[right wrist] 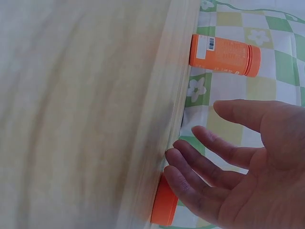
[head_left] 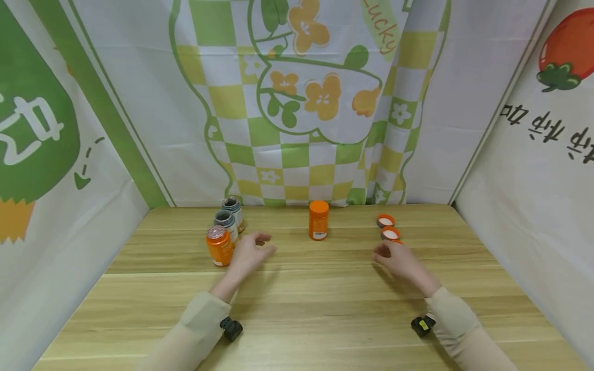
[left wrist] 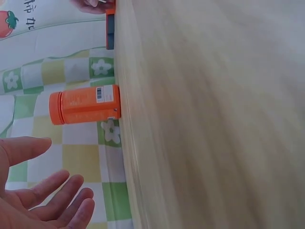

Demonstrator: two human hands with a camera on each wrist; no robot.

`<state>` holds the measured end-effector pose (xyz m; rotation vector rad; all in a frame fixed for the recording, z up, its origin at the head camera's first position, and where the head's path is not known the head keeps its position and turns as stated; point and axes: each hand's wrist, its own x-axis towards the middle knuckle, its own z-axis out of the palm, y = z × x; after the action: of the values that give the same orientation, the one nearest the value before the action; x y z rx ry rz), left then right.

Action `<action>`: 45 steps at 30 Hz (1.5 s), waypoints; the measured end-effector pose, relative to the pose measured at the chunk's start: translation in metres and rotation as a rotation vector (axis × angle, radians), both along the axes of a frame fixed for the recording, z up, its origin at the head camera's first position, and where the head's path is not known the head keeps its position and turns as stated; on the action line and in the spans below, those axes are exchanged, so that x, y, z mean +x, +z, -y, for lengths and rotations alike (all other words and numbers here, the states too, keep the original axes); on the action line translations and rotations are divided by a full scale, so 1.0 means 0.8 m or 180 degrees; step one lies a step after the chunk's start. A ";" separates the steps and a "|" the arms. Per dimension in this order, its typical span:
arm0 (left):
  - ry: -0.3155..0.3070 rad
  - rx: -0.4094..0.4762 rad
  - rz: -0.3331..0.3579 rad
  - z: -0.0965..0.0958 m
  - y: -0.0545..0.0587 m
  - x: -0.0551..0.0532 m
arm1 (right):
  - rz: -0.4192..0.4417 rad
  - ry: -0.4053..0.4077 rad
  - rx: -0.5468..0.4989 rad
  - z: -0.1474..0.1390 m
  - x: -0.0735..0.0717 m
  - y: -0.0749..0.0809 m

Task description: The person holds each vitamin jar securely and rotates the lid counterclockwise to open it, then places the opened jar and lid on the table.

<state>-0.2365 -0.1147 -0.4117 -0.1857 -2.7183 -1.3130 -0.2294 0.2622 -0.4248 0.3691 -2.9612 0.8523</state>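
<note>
A capped orange bottle (head_left: pixel 318 220) stands upright near the back middle of the table. My left hand (head_left: pixel 250 252) is held just right of an uncapped orange bottle (head_left: pixel 219 246) with a silvery top; its fingers are loosely bent around nothing. Behind that bottle stand two uncapped grey bottles (head_left: pixel 226 222). On the right, my right hand (head_left: pixel 398 259) hovers by a row of orange-rimmed lids (head_left: pixel 390 234) with pale insides facing up, one mostly covered by the hand. In the right wrist view its fingers (right wrist: pixel 228 152) are relaxed, with nothing between them.
The wooden table (head_left: pixel 315 309) meets a patterned curtain (head_left: pixel 297 154) at its back edge. White printed cloth walls (head_left: pixel 524 206) flank both sides. A small black camera sits on each wrist.
</note>
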 end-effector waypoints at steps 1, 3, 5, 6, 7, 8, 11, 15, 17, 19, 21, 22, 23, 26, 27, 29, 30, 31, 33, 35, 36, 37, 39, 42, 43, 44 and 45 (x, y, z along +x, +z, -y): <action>-0.0019 0.0001 -0.0010 -0.003 0.000 -0.002 | 0.0014 0.0012 -0.0001 0.001 -0.001 0.000; -0.0048 0.0010 -0.0041 -0.008 0.000 -0.006 | 0.0050 0.0009 -0.0017 0.003 -0.002 0.001; -0.0060 0.0024 -0.0071 -0.012 0.000 -0.010 | 0.0065 0.0021 -0.0028 0.004 -0.004 0.001; -0.0070 0.0026 -0.0090 -0.015 0.000 -0.012 | 0.0073 0.0009 -0.0031 0.006 -0.005 0.001; -0.0082 0.0043 -0.0100 -0.017 0.000 -0.014 | 0.0082 -0.0007 -0.0043 0.007 -0.006 0.001; -0.0092 0.0060 -0.0108 -0.019 -0.001 -0.016 | 0.0084 -0.0018 -0.0047 0.008 -0.007 0.000; -0.0105 0.0106 -0.0081 -0.025 -0.002 -0.021 | 0.0090 0.0020 -0.0072 0.011 -0.010 0.000; -0.0103 0.0148 -0.0001 -0.032 -0.006 -0.031 | 0.0101 0.0078 -0.0127 0.013 -0.013 -0.001; -0.0112 0.0154 -0.0007 -0.036 -0.008 -0.036 | 0.0099 0.0079 -0.0159 0.013 -0.015 -0.001; -0.0126 0.0182 -0.0022 -0.040 -0.009 -0.041 | 0.0086 0.0104 -0.0183 0.014 -0.017 -0.001; -0.0143 0.0165 -0.0078 -0.043 -0.010 -0.045 | 0.0074 0.0121 -0.0190 0.014 -0.018 -0.001; -0.0149 0.0166 -0.0096 -0.045 -0.011 -0.047 | 0.0069 0.0116 -0.0192 0.015 -0.019 -0.002; -0.0160 0.0154 -0.0122 -0.046 -0.012 -0.049 | 0.0065 0.0122 -0.0187 0.015 -0.019 -0.002; -0.0175 0.0111 -0.0163 -0.051 -0.015 -0.055 | 0.0061 0.0110 -0.0187 0.016 -0.020 -0.002; -0.0180 0.0110 -0.0162 -0.053 -0.016 -0.057 | 0.0065 0.0100 -0.0192 0.016 -0.021 -0.002; -0.0189 0.0124 -0.0159 -0.057 -0.016 -0.060 | 0.0084 0.0087 -0.0196 0.017 -0.022 -0.003; -0.0190 0.0142 -0.0144 -0.059 -0.015 -0.061 | 0.0093 0.0082 -0.0206 0.017 -0.022 -0.003; -0.0195 0.0157 -0.0132 -0.062 -0.015 -0.062 | 0.0102 0.0084 -0.0210 0.017 -0.022 -0.003; -0.0202 0.0175 -0.0115 -0.066 -0.015 -0.065 | 0.0120 0.0082 -0.0211 0.017 -0.023 -0.003; -0.0209 0.0184 -0.0100 -0.070 -0.017 -0.069 | 0.0130 0.0090 -0.0204 0.018 -0.023 -0.003; -0.0210 0.0173 -0.0104 -0.072 -0.019 -0.072 | 0.0136 0.0087 -0.0205 0.018 -0.023 -0.003; -0.0215 0.0172 -0.0107 -0.074 -0.020 -0.074 | 0.0139 0.0082 -0.0195 0.018 -0.023 -0.002; -0.0213 0.0176 -0.0112 -0.078 -0.023 -0.078 | 0.0147 0.0064 -0.0192 0.018 -0.023 -0.002; -0.0208 0.0184 -0.0118 -0.084 -0.025 -0.084 | 0.0134 0.0059 -0.0192 0.020 -0.023 -0.003; -0.0204 0.0193 -0.0110 -0.086 -0.025 -0.085 | 0.0119 0.0069 -0.0188 0.020 -0.023 -0.003; -0.0198 0.0194 -0.0104 -0.088 -0.024 -0.085 | 0.0118 0.0066 -0.0202 0.021 -0.022 -0.003; -0.0201 0.0196 -0.0109 -0.090 -0.024 -0.086 | 0.0104 0.0088 -0.0200 0.021 -0.022 -0.003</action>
<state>-0.3054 -0.0427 -0.4311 -0.2876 -2.6602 -1.3948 -0.2471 0.2451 -0.4269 0.3981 -2.9572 0.9609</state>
